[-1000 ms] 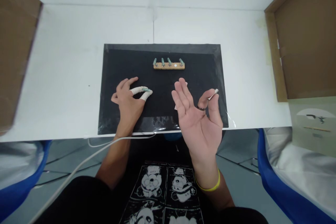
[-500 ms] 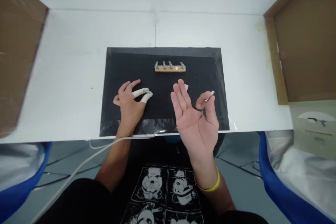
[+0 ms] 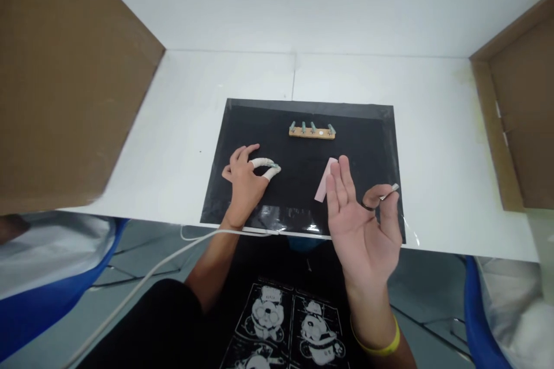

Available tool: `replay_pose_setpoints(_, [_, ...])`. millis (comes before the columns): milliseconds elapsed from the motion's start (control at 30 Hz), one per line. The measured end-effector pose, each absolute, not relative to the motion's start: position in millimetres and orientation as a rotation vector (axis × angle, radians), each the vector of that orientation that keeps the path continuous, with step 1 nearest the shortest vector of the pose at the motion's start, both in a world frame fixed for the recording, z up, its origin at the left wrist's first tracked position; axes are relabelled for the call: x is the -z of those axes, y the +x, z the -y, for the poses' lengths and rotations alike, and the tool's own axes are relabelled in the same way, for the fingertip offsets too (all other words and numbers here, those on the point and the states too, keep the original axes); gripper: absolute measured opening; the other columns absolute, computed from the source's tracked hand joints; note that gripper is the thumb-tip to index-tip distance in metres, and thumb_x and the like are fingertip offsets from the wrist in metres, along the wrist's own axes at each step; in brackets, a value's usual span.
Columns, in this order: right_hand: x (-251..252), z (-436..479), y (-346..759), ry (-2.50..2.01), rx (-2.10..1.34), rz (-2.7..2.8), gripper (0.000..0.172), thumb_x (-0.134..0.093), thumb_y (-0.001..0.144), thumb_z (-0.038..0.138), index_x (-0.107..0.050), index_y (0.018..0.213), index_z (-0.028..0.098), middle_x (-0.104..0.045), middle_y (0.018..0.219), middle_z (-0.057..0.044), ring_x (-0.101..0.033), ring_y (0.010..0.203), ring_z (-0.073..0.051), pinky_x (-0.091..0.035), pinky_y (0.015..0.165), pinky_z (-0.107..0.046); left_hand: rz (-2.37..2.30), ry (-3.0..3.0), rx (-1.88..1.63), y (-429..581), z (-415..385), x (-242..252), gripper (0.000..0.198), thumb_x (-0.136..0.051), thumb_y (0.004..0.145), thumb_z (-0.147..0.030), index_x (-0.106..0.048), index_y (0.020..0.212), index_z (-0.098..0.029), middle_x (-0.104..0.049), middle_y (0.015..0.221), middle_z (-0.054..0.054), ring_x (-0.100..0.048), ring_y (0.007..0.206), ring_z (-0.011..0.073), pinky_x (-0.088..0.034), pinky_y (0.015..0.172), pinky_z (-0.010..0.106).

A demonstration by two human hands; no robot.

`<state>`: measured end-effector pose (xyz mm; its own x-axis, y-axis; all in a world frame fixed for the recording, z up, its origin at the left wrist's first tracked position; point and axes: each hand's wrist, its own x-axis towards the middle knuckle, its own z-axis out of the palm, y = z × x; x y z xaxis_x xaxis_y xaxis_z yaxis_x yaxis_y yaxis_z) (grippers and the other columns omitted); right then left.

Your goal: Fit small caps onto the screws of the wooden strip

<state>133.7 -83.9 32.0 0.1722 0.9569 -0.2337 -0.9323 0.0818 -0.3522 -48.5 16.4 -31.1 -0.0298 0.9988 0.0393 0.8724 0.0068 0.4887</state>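
Note:
White covers sit on the thumb and forefinger of my left hand (image 3: 247, 180), which is closed in a pinch over the black mat. Between those fingertips is a small greenish piece (image 3: 273, 165), mostly hidden. My right hand (image 3: 366, 225) is palm up above the mat's front right part, its thumb and forefinger pinched on a small silvery metal piece (image 3: 389, 191); its other fingers are stretched out. Beyond both hands lies a wooden strip (image 3: 298, 133) carrying several upright greenish pieces and one white round spot. A pink strip (image 3: 324, 183) lies beside my right fingers.
The black mat (image 3: 298, 184) lies on a white table (image 3: 173, 127). Brown cardboard panels (image 3: 86, 98) stand at the left and at the right. A white cable (image 3: 173, 253) runs past my left forearm over the front edge. Blue chairs (image 3: 480, 305) flank me.
The camera view has turned, so mat, wooden strip and hands appear further right and lower. More of the pink strip shows beside my right hand. Both pinches stay closed.

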Motion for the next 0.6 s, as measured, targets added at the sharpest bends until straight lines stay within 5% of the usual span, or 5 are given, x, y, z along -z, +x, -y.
replay_pose_setpoints(333, [-10.0, 92.1, 135.6, -0.865, -1.134, 0.460, 0.027, -0.051, 0.106, 0.045, -0.070, 0.094, 0.031, -0.062, 0.144, 0.001, -0.058, 0.136, -0.020, -0.047, 0.118, -0.048, -1.918, 1.793, -0.607, -37.9, -10.5, 27.0, 0.008, -0.080, 0.086, -0.023, -0.079, 0.085, -0.031, -0.065, 0.144, 0.001, -0.039, 0.150, 0.0373, -0.023, 0.113, 0.067])
replay_pose_setpoints(500, [1.6, 97.0, 145.5, -1.106, -0.784, 0.908, 0.011, -0.062, 0.099, 0.024, -0.072, 0.101, 0.029, -0.074, 0.117, -0.002, -0.071, 0.107, -0.019, -0.057, 0.094, -0.040, -1.835, 1.765, -0.669, -35.1, -9.5, 24.4, 0.010, -0.081, 0.085, -0.023, -0.081, 0.087, -0.033, -0.070, 0.137, 0.000, -0.049, 0.144, 0.0343, -0.028, 0.116, 0.066])
replay_pose_setpoints(600, [-1.6, 85.6, 164.5, -1.160, -0.469, 1.466, 0.023, -0.068, 0.092, 0.010, -0.073, 0.106, 0.028, -0.075, 0.106, -0.004, -0.069, 0.100, -0.021, -0.055, 0.088, -0.042, -1.678, 1.792, -0.768, -34.1, -8.6, 26.4, 0.014, -0.081, 0.085, -0.018, -0.081, 0.087, -0.032, -0.073, 0.131, 0.000, -0.054, 0.140, 0.0295, -0.034, 0.118, 0.059])
